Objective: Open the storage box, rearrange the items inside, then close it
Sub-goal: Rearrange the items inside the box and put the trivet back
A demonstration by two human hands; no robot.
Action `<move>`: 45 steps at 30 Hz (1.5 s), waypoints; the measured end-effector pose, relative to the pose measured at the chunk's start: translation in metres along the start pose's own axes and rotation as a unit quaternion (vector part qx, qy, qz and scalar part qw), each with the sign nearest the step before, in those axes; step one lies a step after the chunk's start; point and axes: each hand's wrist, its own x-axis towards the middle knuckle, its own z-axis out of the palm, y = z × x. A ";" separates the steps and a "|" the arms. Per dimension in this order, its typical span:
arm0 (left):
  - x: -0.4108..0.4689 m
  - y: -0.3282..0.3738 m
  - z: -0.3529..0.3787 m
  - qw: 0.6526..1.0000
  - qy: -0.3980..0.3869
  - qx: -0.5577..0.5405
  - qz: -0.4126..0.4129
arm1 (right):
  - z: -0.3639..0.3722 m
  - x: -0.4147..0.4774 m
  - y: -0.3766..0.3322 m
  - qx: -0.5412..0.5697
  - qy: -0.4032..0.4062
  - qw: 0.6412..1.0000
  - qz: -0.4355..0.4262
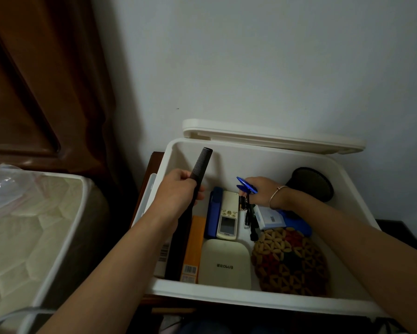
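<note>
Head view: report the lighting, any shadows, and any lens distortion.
Head view: dim, with a cool cast on the wall; the wooden panel sinks into deep shadow; inside the storage box the left hand and right hand stay legible; wide-angle bending bows the box rim and stretches both forearms.

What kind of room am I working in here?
Probably a bedroom: a quilted mattress lies at left by a dark wooden headboard, and the open storage box against the wall holds household odds like a remote.
</note>
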 end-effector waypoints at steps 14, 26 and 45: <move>0.005 -0.006 0.001 0.999 -0.032 0.020 -0.014 | -0.001 -0.001 -0.005 0.015 0.079 0.997 0.002; 0.006 -0.008 0.004 0.997 -0.045 0.061 0.020 | -0.040 -0.042 -0.047 0.317 0.324 0.890 -0.037; -0.032 0.025 0.117 0.979 -0.192 -0.050 -0.056 | -0.062 -0.087 -0.031 0.732 0.228 0.642 -0.025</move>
